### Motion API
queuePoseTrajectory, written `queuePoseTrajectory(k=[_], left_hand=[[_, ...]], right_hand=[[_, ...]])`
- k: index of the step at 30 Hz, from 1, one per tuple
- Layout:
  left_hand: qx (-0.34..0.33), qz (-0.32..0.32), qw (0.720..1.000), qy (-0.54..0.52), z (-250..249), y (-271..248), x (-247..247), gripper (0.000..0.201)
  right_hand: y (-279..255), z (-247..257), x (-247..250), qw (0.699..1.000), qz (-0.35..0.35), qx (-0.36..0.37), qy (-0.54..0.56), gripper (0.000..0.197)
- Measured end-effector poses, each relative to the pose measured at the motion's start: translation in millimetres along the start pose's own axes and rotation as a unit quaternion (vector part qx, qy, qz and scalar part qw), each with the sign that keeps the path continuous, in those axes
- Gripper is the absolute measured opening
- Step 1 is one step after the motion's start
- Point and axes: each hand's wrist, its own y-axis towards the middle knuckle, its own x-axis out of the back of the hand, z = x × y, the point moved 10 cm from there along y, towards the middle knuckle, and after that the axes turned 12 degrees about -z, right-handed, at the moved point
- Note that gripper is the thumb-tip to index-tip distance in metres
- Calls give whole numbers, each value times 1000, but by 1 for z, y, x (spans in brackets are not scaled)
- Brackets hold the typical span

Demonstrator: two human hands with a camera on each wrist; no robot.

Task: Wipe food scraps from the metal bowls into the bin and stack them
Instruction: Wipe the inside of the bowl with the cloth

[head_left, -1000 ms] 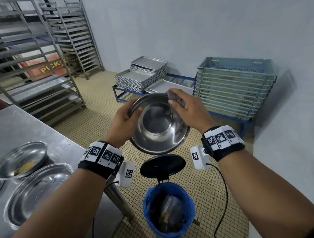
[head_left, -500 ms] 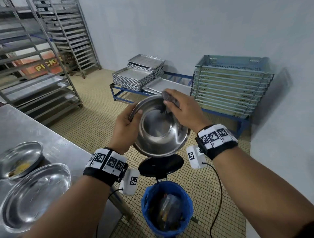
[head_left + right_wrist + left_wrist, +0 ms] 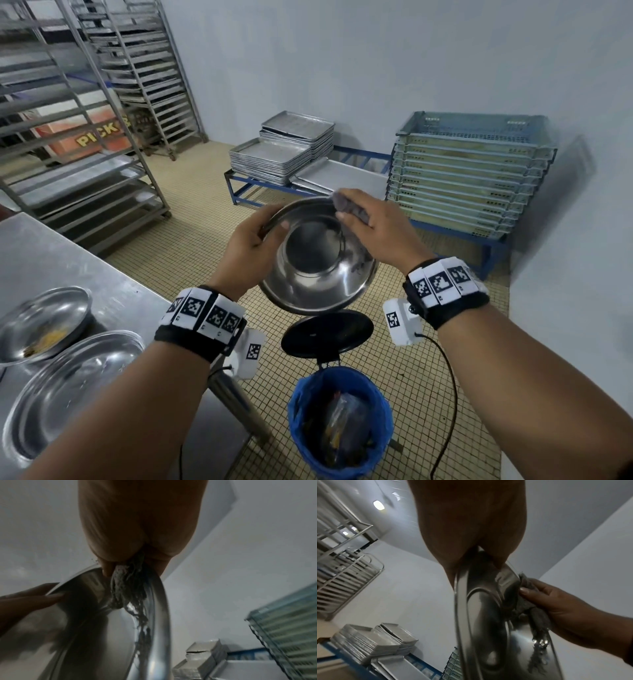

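We're wiping the tilted bowl [image 3: 317, 260] over the bin [image 3: 339, 421], left hand [image 3: 251, 246] gripping its rim, right hand [image 3: 373, 228] clutching the cloth [image 3: 349, 209], so next we're judging a downward sweep.

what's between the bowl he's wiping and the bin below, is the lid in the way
Nothing visible blocks the drop. The held bowl tilts over the bin, whose blue-lined mouth is open. The black lid is flipped up behind the opening, just under the bowl's lower rim, so scraps falling short could land on it.
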Motion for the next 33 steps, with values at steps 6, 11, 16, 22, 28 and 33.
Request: queuePoseTrajectory(k=[6, 11, 16, 22, 28, 33], left_hand=[[25, -47, 997, -57, 0, 7, 3, 32], [46, -134, 985, -99, 8, 5, 19, 31], [-3, -36, 999, -24, -4, -5, -13, 40], [65, -174, 972, -146, 10, 2, 13, 21], [52, -126, 985, -107, 14, 0, 8, 27], [12, -29, 998, -47, 0, 5, 2, 29]], right_hand=[[-2, -3, 4, 998, -49, -25, 39, 42], [-38, -42, -1, 986, -104, -119, 58, 45], [-7, -9, 5, 998, -69, -11, 6, 39], [-12, -30, 10, 987, -117, -92, 67, 42], [-21, -43, 10, 979, -126, -141, 73, 39], [5, -5, 25, 998, -68, -9, 6, 36]])
